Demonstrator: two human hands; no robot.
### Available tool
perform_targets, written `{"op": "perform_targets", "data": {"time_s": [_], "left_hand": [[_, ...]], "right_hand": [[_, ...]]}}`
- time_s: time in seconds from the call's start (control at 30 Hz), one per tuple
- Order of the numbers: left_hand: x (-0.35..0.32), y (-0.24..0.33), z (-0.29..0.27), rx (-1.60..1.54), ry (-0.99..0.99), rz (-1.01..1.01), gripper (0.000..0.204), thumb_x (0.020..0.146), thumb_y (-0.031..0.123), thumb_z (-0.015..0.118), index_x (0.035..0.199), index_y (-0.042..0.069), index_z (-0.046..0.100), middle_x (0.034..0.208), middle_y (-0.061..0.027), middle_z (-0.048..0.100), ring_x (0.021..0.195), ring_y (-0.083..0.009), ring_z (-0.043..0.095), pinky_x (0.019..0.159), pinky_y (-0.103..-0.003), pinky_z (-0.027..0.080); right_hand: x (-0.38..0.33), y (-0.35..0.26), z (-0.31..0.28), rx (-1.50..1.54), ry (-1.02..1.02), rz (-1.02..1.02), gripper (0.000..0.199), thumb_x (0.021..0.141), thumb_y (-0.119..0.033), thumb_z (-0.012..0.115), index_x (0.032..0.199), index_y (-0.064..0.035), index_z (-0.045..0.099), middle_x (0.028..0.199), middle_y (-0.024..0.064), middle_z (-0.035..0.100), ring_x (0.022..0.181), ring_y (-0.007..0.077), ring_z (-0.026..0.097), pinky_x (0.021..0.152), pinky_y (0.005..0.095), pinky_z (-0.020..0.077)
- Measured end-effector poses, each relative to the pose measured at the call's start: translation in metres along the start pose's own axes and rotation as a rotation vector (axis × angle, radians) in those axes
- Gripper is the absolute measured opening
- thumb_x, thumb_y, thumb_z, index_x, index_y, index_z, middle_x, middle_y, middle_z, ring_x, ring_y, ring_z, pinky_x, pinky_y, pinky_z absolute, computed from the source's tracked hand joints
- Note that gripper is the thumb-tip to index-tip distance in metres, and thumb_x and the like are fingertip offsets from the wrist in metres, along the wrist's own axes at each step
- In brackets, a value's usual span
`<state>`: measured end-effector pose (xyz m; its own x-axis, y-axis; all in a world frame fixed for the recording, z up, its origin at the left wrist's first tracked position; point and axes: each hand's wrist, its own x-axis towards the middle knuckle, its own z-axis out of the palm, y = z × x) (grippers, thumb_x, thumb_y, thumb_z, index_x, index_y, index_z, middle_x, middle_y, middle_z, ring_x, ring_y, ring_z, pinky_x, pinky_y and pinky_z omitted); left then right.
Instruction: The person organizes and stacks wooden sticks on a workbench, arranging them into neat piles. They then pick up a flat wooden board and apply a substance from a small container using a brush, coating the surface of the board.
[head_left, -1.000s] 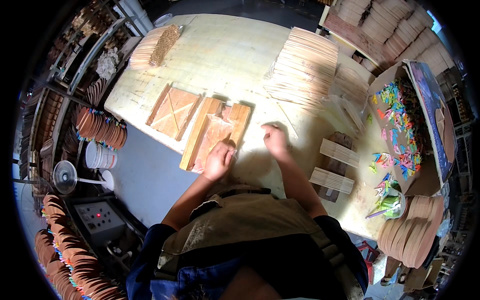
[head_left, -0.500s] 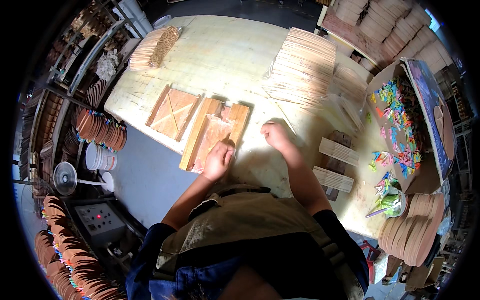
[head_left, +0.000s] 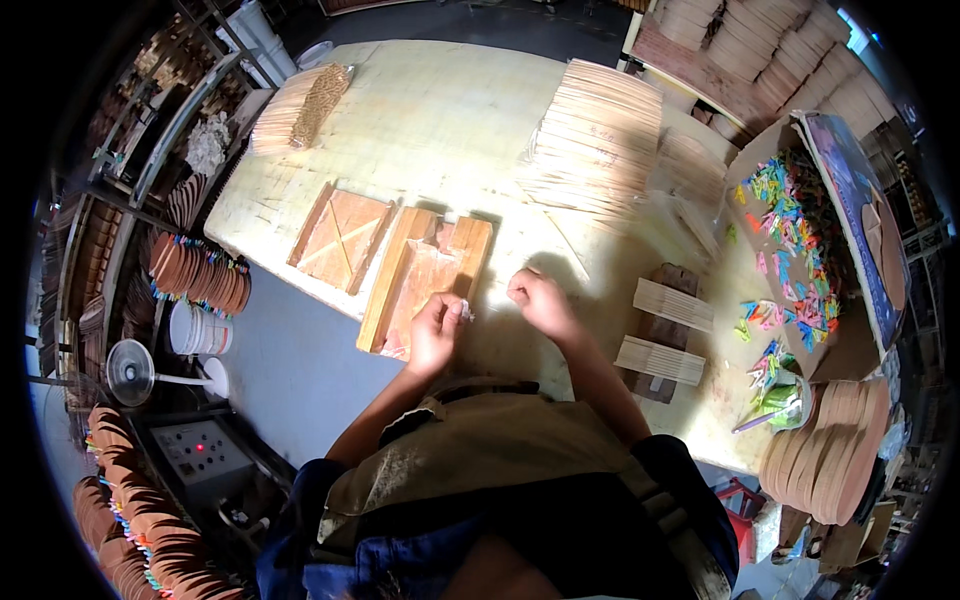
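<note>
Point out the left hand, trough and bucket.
Left hand (head_left: 434, 328): head view, back of the hand.
Trough (head_left: 395, 277): head view, top of its left rail.
Bucket (head_left: 192, 329): head view, white side wall.

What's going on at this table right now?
A person is working bare-handed at a pale table. The left hand is at the near end of a wooden tray, its fingers pinching a small pale scrap. The right hand is curled, right of the tray; whether it holds anything is unclear. Crossed sticks lie on a square board to the tray's left.
</note>
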<state>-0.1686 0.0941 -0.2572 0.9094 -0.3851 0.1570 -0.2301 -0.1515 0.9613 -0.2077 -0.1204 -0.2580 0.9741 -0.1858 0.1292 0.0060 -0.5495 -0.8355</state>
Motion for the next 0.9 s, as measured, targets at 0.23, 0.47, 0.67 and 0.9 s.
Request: {"op": "perform_targets", "data": {"time_s": [0.23,0.47,0.67,0.9], "left_hand": [[0.005,-0.006,0.007,-0.5,-0.048,-0.33,0.016,0.1,0.013,0.047,0.112,0.003,0.052,0.082,-0.0035,0.061,0.067,-0.008,0.053,0.06,-0.021,0.044],[0.007,-0.01,0.002,-0.477,-0.1,-0.358,0.018,0.1,0.012,0.047,0.114,0.003,0.053,0.085,-0.0043,0.061,0.07,-0.0087,0.054,0.063,-0.022,0.045],[0.004,-0.013,-0.001,-0.496,-0.122,-0.342,0.018,0.1,0.012,0.047,0.113,0.002,0.054,0.087,-0.005,0.061,0.072,-0.0101,0.056,0.064,-0.024,0.047],[0.005,-0.008,0.0,-0.455,-0.115,-0.358,0.017,0.1,0.012,0.048,0.112,0.002,0.054,0.087,-0.0046,0.061,0.071,-0.0091,0.055,0.064,-0.022,0.046]], "right_hand": [[-0.005,0.043,-0.006,-0.173,0.218,0.171,0.025,0.081,-0.005,0.061,0.105,-0.0097,0.066,0.1,0.0172,0.064,0.092,0.0331,0.062,0.08,0.0405,0.0501],[-0.015,0.094,0.036,-0.29,0.067,-0.073,0.018,0.08,-0.016,0.061,0.097,-0.0089,0.064,0.095,0.0149,0.06,0.097,0.0343,0.056,0.083,0.0434,0.046],[-0.015,0.111,0.042,-0.222,0.352,-0.158,0.012,0.08,-0.012,0.06,0.09,-0.0058,0.062,0.092,0.014,0.059,0.083,0.0357,0.057,0.076,0.0443,0.0476],[-0.018,0.107,0.035,-0.247,0.214,-0.224,0.012,0.083,-0.013,0.058,0.093,-0.0066,0.06,0.096,0.0149,0.06,0.097,0.0333,0.056,0.083,0.041,0.0465]]}}
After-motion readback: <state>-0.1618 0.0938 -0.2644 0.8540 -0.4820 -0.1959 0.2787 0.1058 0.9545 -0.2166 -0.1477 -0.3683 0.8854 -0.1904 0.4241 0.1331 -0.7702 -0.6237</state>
